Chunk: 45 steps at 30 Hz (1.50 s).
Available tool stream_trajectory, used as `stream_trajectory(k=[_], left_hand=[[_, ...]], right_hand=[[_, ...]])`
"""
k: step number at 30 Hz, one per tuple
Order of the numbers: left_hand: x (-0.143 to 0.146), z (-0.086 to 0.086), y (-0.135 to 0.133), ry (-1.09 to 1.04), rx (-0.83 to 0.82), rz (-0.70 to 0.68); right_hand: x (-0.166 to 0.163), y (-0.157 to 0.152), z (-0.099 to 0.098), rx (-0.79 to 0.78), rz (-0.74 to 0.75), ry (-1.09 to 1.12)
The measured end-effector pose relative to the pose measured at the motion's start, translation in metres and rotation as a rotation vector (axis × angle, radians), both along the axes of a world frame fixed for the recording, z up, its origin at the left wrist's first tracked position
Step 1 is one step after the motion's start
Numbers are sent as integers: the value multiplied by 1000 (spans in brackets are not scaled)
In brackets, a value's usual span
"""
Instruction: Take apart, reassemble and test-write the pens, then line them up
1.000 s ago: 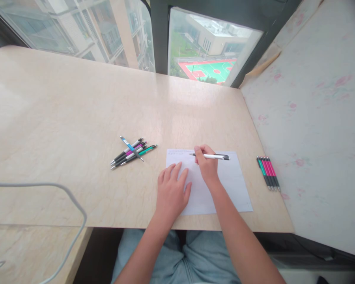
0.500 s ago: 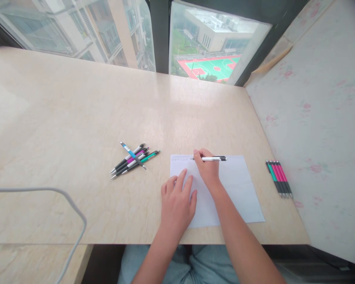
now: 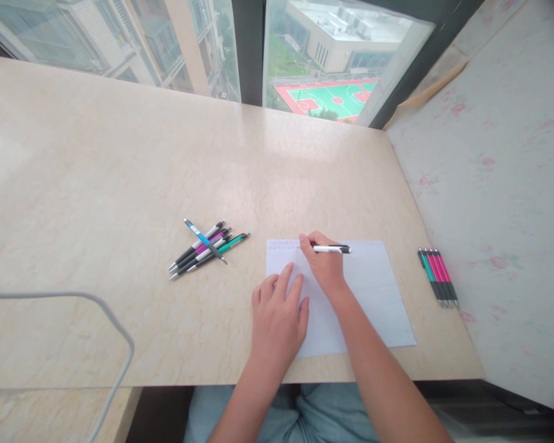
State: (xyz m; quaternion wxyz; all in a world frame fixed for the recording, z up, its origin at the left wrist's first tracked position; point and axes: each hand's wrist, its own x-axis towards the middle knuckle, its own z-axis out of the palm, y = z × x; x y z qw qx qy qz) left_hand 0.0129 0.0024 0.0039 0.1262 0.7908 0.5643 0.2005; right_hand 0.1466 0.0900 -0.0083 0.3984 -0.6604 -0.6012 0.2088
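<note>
A white sheet of paper (image 3: 373,289) lies on the beige marble table (image 3: 120,172), near its front edge. My right hand (image 3: 323,264) is closed around a white pen (image 3: 335,249) whose tip rests at the sheet's upper left, beside faint lines of writing. Flat on the paper's left edge lies my left hand (image 3: 279,317), its fingers spread and holding nothing.
A loose pile of several pens (image 3: 205,245) lies left of the paper. A neat row of pink, green and black pens (image 3: 436,277) sits by the table's right edge, next to a flowered wall (image 3: 498,184). A grey cable (image 3: 111,320) loops at the front left. Windows are behind.
My right hand has shifted slightly left along the top of the sheet with the pen. The left hand has slid a little towards me on the paper. The camera has tilted.
</note>
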Motion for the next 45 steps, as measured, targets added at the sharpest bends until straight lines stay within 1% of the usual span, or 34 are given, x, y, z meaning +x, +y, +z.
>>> stream_trajectory(k=[11, 16, 23, 29, 33, 45], left_hand=[[-1, -1, -2, -27, 6, -5], [-1, -1, -1, -36, -8, -6], [-1, 0, -1, -33, -12, -6], [-1, -1, -2, -24, -15, -6], [-1, -1, -2, -10, -31, -10], [-1, 0, -1, -6, -27, -5]], right_hand=[[0, 0, -2, 15, 4, -53], [0, 1, -4, 28, -27, -79], [0, 0, -3, 21, -21, -76], [2, 0, -4, 28, -85, -14], [1, 0, -4, 15, -69, -31], [-1, 1, -2, 28, -97, -77]])
